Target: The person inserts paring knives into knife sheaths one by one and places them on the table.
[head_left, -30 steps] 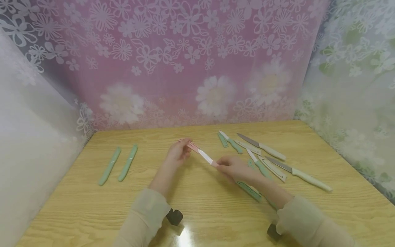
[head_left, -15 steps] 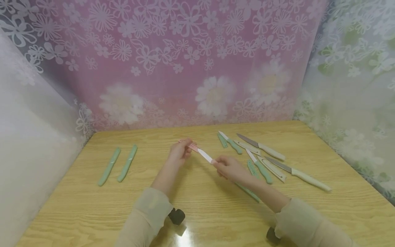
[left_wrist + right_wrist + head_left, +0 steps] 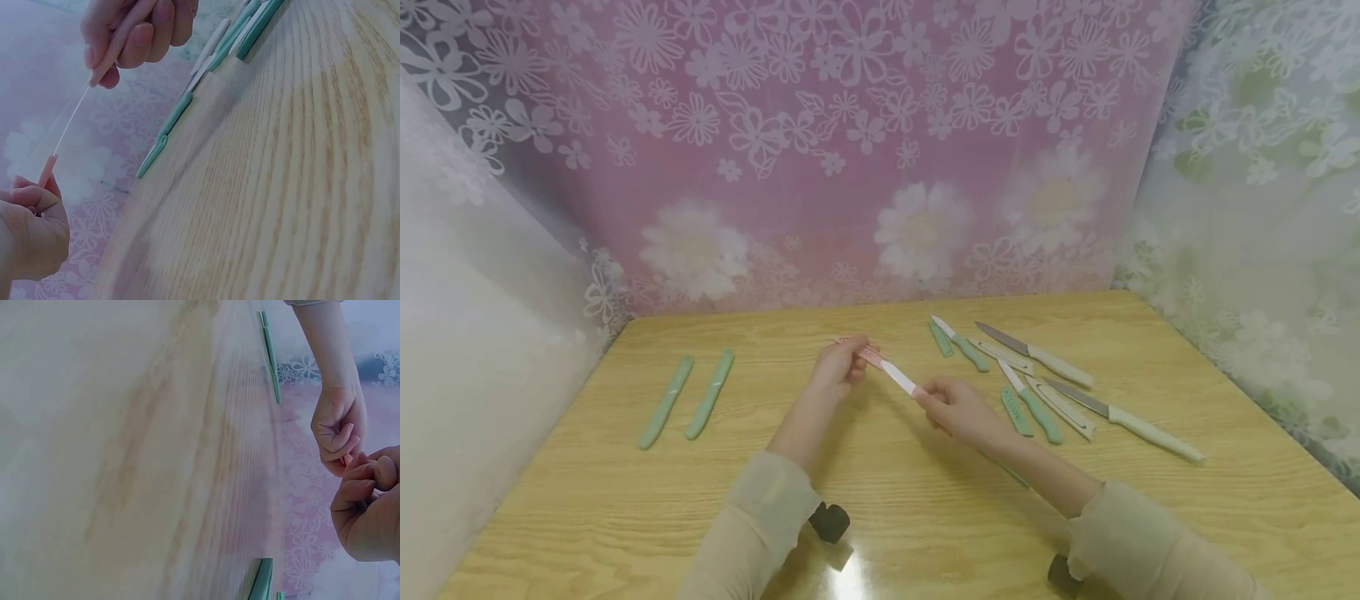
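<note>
Between both hands, over the middle of the table, is a small knife with a white blade [image 3: 898, 378] and a pink handle [image 3: 122, 40]. My right hand [image 3: 962, 412] grips the handle, fingers curled round it. In my left hand [image 3: 837, 367] a pink knife sheath [image 3: 872, 357] is pinched between thumb and fingers. The blade's far end meets the sheath's mouth, and much of the blade still shows between the hands. In the left wrist view, knife and sheath form one slanting line. Curled fingers hide most of both in the right wrist view.
Two green sheathed knives [image 3: 666, 404] lie on the left of the wooden table [image 3: 760, 533]. On the right lie unsheathed green-handled knives [image 3: 1040, 415], cream-handled knives [image 3: 1153, 435], and loose green [image 3: 1017, 411] and cream sheaths [image 3: 1063, 408]. My right forearm partly covers another green piece.
My right hand has shifted slightly left and up, and the green sheath beside its wrist has come into view. My left hand has barely moved.
</note>
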The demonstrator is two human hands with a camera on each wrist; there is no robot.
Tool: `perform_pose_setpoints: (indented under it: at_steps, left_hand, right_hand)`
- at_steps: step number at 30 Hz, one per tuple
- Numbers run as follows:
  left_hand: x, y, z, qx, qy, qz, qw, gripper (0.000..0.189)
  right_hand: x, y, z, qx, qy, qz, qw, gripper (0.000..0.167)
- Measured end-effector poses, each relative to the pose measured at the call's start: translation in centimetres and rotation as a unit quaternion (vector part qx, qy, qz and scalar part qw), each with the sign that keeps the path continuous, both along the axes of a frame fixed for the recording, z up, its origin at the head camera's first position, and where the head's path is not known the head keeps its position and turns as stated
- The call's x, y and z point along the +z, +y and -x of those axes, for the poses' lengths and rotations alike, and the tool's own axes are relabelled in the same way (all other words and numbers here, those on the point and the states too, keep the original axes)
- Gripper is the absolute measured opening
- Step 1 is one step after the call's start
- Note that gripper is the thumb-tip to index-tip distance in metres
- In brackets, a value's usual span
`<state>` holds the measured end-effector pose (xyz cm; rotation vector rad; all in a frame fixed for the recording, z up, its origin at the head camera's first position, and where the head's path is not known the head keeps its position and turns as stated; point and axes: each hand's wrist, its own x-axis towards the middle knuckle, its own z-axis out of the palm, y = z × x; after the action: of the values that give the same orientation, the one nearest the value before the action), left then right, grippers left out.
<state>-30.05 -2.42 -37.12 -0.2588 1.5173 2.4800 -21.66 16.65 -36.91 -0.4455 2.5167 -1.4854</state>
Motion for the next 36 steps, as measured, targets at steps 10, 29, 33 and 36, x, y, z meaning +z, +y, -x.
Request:
perform_pose_setpoints:
  at_steps: [10,29,33,36]
  left_hand:
    - [0.04,0.19,0.03,-0.015,0.013,-0.001,0.9998,0.013]
    - [-0.01,0.54,-0.25,-0.033,0.017,0.009,0.9993,0.012]
    - [-0.11,0.58,-0.35,-0.04,0.016,0.012,0.999,0.018]
    - [-0.21,0.62,-0.37,-0.041,0.014,0.01,0.999,0.019]
  right_hand:
    - [-0.18,-0.1,0.3,-0.003,-0.008,0.016,0.9998,0.038]
    - [0.69,-0.73,-0.37,-0.02,0.001,-0.002,0.9998,0.033]
    - [0.16,-0.49,-0.1,-0.017,0.0,0.006,0.9998,0.037]
    - [0.59,-0.68,-0.42,-0.018,0.003,0.008,0.9998,0.034]
